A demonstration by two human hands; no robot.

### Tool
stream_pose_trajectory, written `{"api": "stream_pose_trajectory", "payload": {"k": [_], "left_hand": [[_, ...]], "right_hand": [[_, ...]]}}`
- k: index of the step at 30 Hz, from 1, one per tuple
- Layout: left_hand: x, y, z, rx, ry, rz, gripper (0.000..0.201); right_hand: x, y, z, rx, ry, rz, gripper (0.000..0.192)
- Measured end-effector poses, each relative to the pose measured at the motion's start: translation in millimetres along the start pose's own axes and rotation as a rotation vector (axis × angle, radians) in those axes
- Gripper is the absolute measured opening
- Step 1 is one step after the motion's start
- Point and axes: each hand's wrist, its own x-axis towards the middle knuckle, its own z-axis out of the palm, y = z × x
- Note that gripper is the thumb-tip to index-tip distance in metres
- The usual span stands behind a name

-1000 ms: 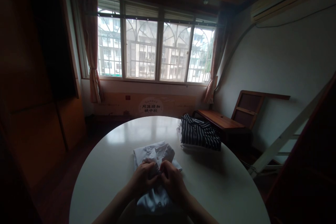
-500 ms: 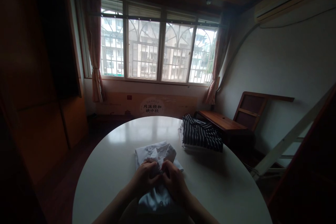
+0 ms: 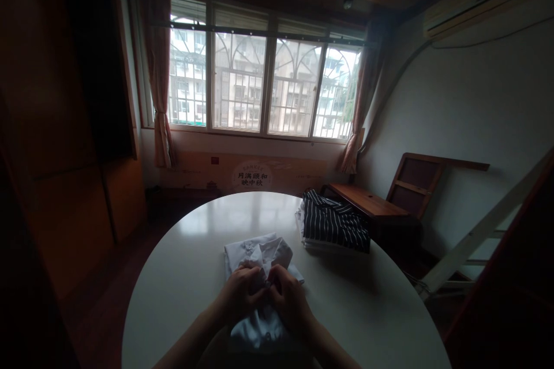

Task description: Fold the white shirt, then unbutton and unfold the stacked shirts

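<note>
A white shirt point(image 3: 256, 327) lies on the white round table point(image 3: 173, 300), its collar at the far end and its lower part running toward me. My left hand point(image 3: 244, 288) pinches the shirt's front just below the collar. Close beside it, almost touching, my right hand point(image 3: 283, 294) has its fingers curled and closed on the same part of the shirt. Whatever small part lies between the fingertips, perhaps a button, is hidden.
A stack of folded clothes, topped by a black garment with white stripes point(image 3: 335, 222), sits at the table's far right. Behind it stands a low wooden bench point(image 3: 372, 200). A white ladder point(image 3: 471, 242) leans at the right, and wooden cabinets point(image 3: 69, 230) line the left.
Both hands stay at the shirt's front with barely any movement. The whole view has shifted very slightly.
</note>
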Motion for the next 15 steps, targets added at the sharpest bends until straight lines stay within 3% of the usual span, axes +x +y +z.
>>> {"api": "stream_pose_trajectory", "payload": {"k": [15], "left_hand": [[0.6,0.8,-0.3,0.019,-0.013,-0.01,0.007]], "right_hand": [[-0.2,-4.2,-1.5,0.007,-0.015,0.021,0.019]]}}
